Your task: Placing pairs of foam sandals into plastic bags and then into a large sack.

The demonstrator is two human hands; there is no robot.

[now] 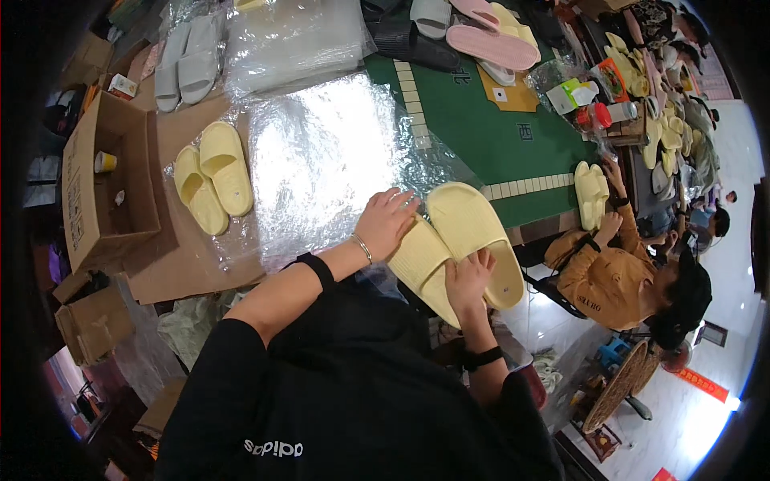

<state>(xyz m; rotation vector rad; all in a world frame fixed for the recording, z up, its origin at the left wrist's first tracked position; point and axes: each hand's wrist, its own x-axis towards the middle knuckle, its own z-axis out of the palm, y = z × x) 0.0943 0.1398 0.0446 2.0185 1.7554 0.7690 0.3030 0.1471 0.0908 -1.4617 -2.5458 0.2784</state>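
A pair of pale yellow slippers (475,214) sits side by side in front of me, at the near edge of the table. My right hand (471,280) is closed around their inner sides near the straps. Against the toe end of the left slipper rests my left hand (387,223), its fingers stretched out over the plastic; their undersides are hidden. A stack of clear plastic bags (321,152) lies flat just beyond that hand. To the left, another pale yellow pair (227,164) lies on a clear bag over cardboard.
An open cardboard box (112,176) stands at the left. Grey slippers (200,60), pink slippers (491,46) and black slippers (413,46) lie at the back on the green table mat (457,132). A person in a brown jacket (601,276) sits at the right, handling a yellow pair (591,195).
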